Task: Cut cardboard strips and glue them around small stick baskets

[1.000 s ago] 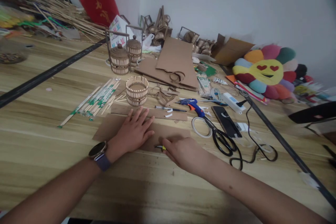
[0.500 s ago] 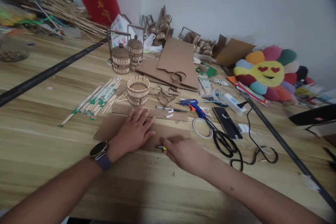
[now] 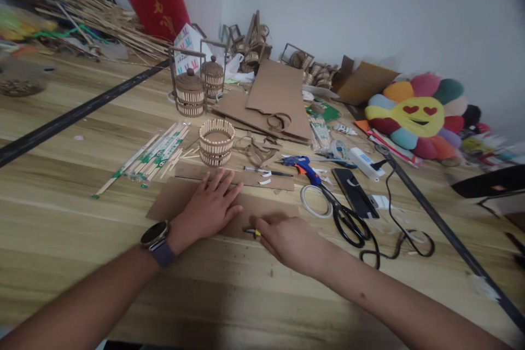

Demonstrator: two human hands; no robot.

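Note:
My left hand (image 3: 209, 205) lies flat with its fingers spread on a piece of brown cardboard (image 3: 170, 197). To its right, my right hand (image 3: 287, 240) is closed around a utility knife (image 3: 256, 233); only a bit of yellow and the dark blade end show, and the blade end is at the cardboard's near part. A narrow cardboard strip (image 3: 188, 173) lies just beyond the sheet, with a pen (image 3: 270, 171) on it. Behind that stands a small open basket (image 3: 216, 142) made of short wooden sticks and cardboard bands.
Packs of wooden sticks (image 3: 159, 153) lie left of the basket. On the right are a blue glue gun (image 3: 301, 165), black-handled scissors (image 3: 348, 221), a tape roll (image 3: 315, 200), a phone (image 3: 355, 192) and a power strip (image 3: 366, 163). Lidded baskets (image 3: 190, 93) and cardboard sheets (image 3: 276, 87) stand behind.
Hardly anything differs. Both hands stay in place on the cardboard, with the knife in the same spot; the view has shifted very slightly.

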